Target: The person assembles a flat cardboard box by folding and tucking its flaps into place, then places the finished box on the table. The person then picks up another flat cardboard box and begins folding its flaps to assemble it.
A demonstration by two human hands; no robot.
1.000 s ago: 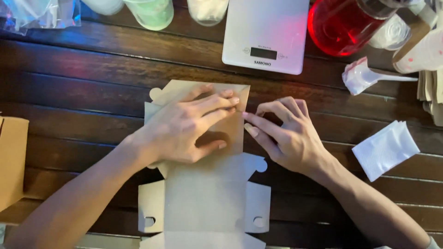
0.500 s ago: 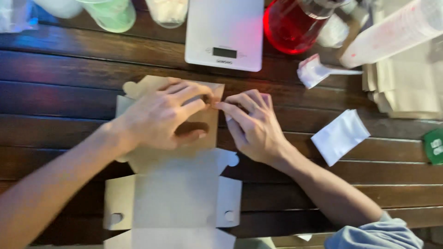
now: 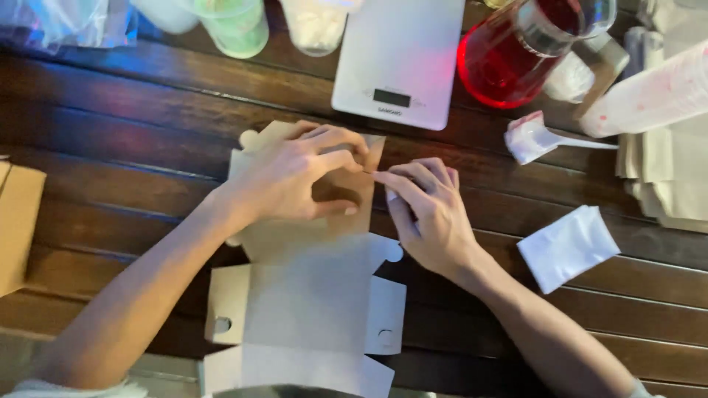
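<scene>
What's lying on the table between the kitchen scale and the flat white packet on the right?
In the head view, a small white scoop lies on the dark wooden table between the white scale and the white packet.

Dark wooden table [image 3: 110, 140]: flat carton [image 3: 302, 309], scale [image 3: 398, 59], white packet [image 3: 568, 247]

Flat cardboard box blank [image 3: 310, 309] on table [image 3: 110, 147], centre-front. Scale [image 3: 402, 55] behind it. Jug [image 3: 516, 55] right of scale; scoop [image 3: 535, 138] in front of jug. Packet [image 3: 568, 247] right of blank. Cups [image 3: 236, 26] behind, left of scale.
</scene>
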